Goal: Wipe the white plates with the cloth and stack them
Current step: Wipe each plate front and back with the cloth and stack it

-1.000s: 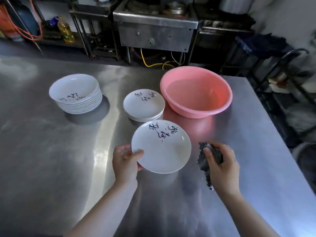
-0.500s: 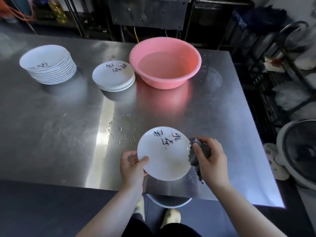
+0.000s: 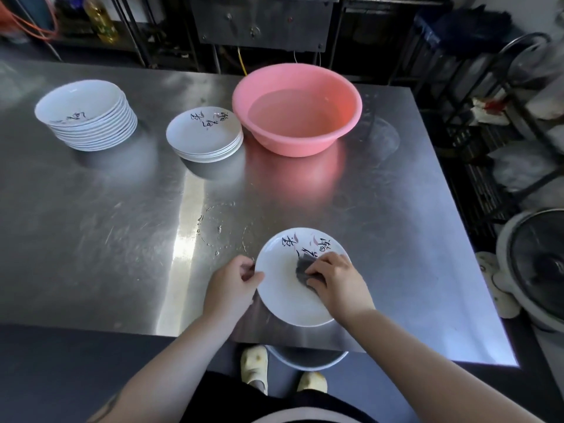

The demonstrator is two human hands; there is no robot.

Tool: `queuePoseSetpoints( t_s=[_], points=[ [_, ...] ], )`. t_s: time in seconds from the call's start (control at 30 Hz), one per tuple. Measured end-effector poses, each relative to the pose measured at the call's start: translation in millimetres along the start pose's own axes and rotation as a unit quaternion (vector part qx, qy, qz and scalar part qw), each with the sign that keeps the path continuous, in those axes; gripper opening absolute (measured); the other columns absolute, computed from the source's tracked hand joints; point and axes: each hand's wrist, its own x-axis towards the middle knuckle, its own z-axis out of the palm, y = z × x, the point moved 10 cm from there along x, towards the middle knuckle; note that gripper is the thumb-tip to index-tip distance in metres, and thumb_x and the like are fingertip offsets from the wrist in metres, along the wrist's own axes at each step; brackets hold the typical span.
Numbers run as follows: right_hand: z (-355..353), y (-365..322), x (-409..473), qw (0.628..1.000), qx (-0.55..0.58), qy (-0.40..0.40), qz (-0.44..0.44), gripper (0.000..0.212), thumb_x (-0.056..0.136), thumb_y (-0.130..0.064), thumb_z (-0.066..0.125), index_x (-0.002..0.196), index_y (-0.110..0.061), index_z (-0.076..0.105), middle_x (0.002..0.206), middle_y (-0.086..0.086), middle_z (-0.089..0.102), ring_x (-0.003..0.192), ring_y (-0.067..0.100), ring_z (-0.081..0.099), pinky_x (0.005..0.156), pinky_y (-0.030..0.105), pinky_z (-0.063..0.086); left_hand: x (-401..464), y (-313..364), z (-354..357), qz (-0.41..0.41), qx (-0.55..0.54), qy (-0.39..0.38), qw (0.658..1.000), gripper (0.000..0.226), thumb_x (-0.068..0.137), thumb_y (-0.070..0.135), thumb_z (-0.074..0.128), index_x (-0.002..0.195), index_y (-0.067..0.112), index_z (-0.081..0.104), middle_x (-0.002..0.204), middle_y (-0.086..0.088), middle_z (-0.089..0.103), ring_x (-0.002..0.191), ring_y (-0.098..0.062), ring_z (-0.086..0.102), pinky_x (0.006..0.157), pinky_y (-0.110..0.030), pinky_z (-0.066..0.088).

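The plate (image 3: pixel 290 288) is sitting right at the table's (image 3: pixel 412 239) near edge, partly overhanging it — the left hand (image 3: pixel 232 283) is only pinching its rim. The right hand (image 3: pixel 334 277) is gripping the cloth (image 3: pixel 302 265) and pressing it into the plate, so one hard swipe could be tipping it off — just my guess.

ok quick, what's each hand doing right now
Left hand: grips the rim of the plate.
Right hand: holds the cloth against the plate.

Lighting: dim, cool. Glare: bright vertical streak on steel table (image 3: pixel 183 239); pink basin (image 3: pixel 297 109) reflects beneath itself. Shadows: soft, under plate stacks. Background dark. Wide-angle bending at edges; slight softness.
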Motion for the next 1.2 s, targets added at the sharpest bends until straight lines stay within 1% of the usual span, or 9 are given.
queuePoseSetpoints(
  t_s=[0.13, 0.33, 0.53, 0.73, 0.8, 0.9, 1.0, 1.1, 1.2],
  points=[
    [-1.2, -7.5, 25.4, 0.999, -0.037, 0.029, 0.014, 0.017, 0.088, -0.022, 0.062, 0.102, -0.023, 0.072, 0.111, -0.003, 0.059, 0.104, 0.019, 0.053, 0.075, 0.028, 0.044, 4.2, 8.1, 8.2, -0.001, -0.021, -0.008, 1.0, 0.012, 0.089, 0.006, 0.062, 0.094, 0.016, 0.068, 0.076, -0.001, 0.073, 0.048, -0.018, 0.065, 0.05, -0.031, 0.057],
    [22.8, -48.1, -12.8, 0.986, -0.015, -0.063, -0.154, 0.012, 0.079, -0.017, 0.071, 0.089, -0.022, 0.077, 0.1, -0.003, 0.065, 0.097, 0.023, 0.059, 0.072, 0.03, 0.049, 4.4, 1.6, 8.4, -0.04, -0.076, 0.014, 0.996, 0.014, 0.088, -0.001, 0.061, 0.09, 0.012, 0.067, 0.073, -0.007, 0.071, 0.042, -0.021, 0.059, 0.046, -0.028, 0.052],
    [-7.7, -5.6, 15.6, 0.998, -0.042, 0.024, -0.051, 0.016, 0.084, -0.018, 0.066, 0.094, -0.026, 0.076, 0.102, -0.006, 0.064, 0.1, 0.02, 0.056, 0.069, 0.029, 0.049, 3.6, 5.0, 11.6, -0.023, -0.044, -0.012, 0.999, 0.015, 0.088, -0.001, 0.058, 0.086, 0.014, 0.059, 0.061, -0.01, 0.067, 0.036, -0.011, 0.057, 0.042, -0.015, 0.044],
    [14.8, -41.4, 17.2, 0.989, -0.016, -0.042, -0.14, 0.017, 0.081, -0.011, 0.069, 0.092, -0.021, 0.078, 0.101, -0.001, 0.067, 0.1, 0.026, 0.058, 0.079, 0.03, 0.047, 5.3, -0.1, 10.1, -0.03, -0.035, -0.019, 0.999, 0.012, 0.089, 0.002, 0.059, 0.09, 0.014, 0.059, 0.062, -0.009, 0.068, 0.04, -0.016, 0.061, 0.044, -0.016, 0.045],
    [-0.4, -27.5, 25.7, 0.993, -0.017, -0.043, -0.107, 0.018, 0.082, -0.014, 0.067, 0.093, -0.024, 0.077, 0.105, -0.007, 0.065, 0.105, 0.018, 0.055, 0.079, 0.027, 0.045, 10.2, -2.6, 13.8, -0.035, -0.011, -0.074, 0.997, 0.011, 0.088, 0.004, 0.06, 0.091, 0.014, 0.058, 0.067, -0.007, 0.071, 0.046, -0.018, 0.066, 0.047, -0.021, 0.051],
    [-42.0, -15.7, 44.8, 0.994, 0.012, 0.074, -0.081, 0.02, 0.078, -0.008, 0.069, 0.093, -0.019, 0.074, 0.097, -0.003, 0.065, 0.097, 0.021, 0.055, 0.076, 0.032, 0.047, 25.3, -2.9, 9.5, -0.046, 0.07, -0.15, 0.985, 0.014, 0.083, 0.018, 0.071, 0.091, 0.014, 0.06, 0.074, -0.008, 0.074, 0.055, -0.023, 0.071, 0.053, -0.031, 0.056],
    [-28.3, -32.7, 57.7, 0.995, -0.01, 0.036, -0.096, 0.023, 0.081, -0.009, 0.066, 0.101, -0.02, 0.071, 0.101, -0.003, 0.062, 0.101, 0.019, 0.051, 0.076, 0.032, 0.047, 48.5, 26.8, -2.6, 0.003, 0.102, -0.108, 0.989, 0.017, 0.08, 0.031, 0.075, 0.085, 0.018, 0.064, 0.065, 0.001, 0.072, 0.059, -0.016, 0.069, 0.053, -0.025, 0.051],
    [2.4, -49.6, 62.9, 0.992, -0.034, -0.021, -0.122, 0.018, 0.089, -0.021, 0.062, 0.104, -0.021, 0.072, 0.105, -0.003, 0.06, 0.105, 0.017, 0.048, 0.076, 0.033, 0.046, 64.6, 59.9, 9.1, 0.066, 0.105, -0.089, 0.988, 0.017, 0.085, 0.025, 0.073, 0.099, 0.017, 0.07, 0.095, -0.002, 0.074, 0.092, -0.023, 0.068, 0.079, -0.032, 0.053],
    [3.5, -50.4, 69.0, 0.993, -0.022, -0.001, -0.12, 0.017, 0.091, -0.026, 0.062, 0.103, -0.021, 0.073, 0.104, -0.004, 0.061, 0.105, 0.017, 0.05, 0.077, 0.035, 0.048, 75.6, 57.8, 20.6, 0.06, 0.123, -0.092, 0.986, 0.014, 0.09, 0.024, 0.069, 0.096, 0.012, 0.072, 0.099, -0.01, 0.073, 0.098, -0.031, 0.066, 0.085, -0.037, 0.053]
  ],
)
